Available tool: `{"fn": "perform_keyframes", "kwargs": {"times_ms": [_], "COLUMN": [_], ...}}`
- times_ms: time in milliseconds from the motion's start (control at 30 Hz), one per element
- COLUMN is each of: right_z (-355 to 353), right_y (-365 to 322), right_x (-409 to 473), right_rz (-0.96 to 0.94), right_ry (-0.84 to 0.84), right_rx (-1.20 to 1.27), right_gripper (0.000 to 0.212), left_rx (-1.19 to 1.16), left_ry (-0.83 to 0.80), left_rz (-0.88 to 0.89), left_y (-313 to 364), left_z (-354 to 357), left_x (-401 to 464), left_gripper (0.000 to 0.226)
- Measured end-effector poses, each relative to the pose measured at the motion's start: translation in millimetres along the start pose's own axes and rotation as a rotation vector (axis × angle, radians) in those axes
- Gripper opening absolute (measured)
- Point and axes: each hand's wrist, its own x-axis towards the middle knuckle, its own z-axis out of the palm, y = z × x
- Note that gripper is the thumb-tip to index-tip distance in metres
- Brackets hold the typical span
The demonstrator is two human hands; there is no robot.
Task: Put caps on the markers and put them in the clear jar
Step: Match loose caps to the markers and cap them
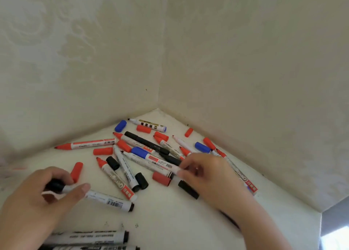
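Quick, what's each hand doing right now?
Left hand: grips the black-capped marker at its cap end.
Right hand: pinches the end of the blue-capped marker.

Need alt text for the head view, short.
Two hands work over a pile of markers and loose caps on a white table in a wall corner: left hand holds a black-capped marker, right hand pinches another's end.

Printing and barcodes on the markers (120,181) are too blurred to read.
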Motion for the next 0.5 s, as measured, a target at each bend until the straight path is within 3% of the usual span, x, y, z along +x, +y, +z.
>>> {"fn": "perform_keyframes", "kwargs": {"times_ms": [100,233,400,500], "right_z": [-18.0,-23.7,-32.5,-29.1], "right_y": [16.5,22.2,22.0,22.9], "right_x": [0.1,-0.9,-12.7,-19.5], "right_rz": [0.136,0.187,0.213,0.278], "right_ry": [0.116,0.142,-0.109,-0.278], "right_rx": [0.070,0.147,-0.118,-0.318], "right_gripper": [0.011,0.013,0.017,0.037], "left_rx": [0.142,0.334,0.356,0.354], "left_ry": [0.023,0.033,-0.027,-0.141], "left_rz": [0.021,0.049,0.380,0.569], "left_y": [10.1,17.8,38.3,51.9], "left_z": [-0.4,-2.6,2.3,11.5], "left_x": [-4.3,-11.7,-21.8,-30.8], "left_gripper": [0.023,0.025,0.021,0.024]}}
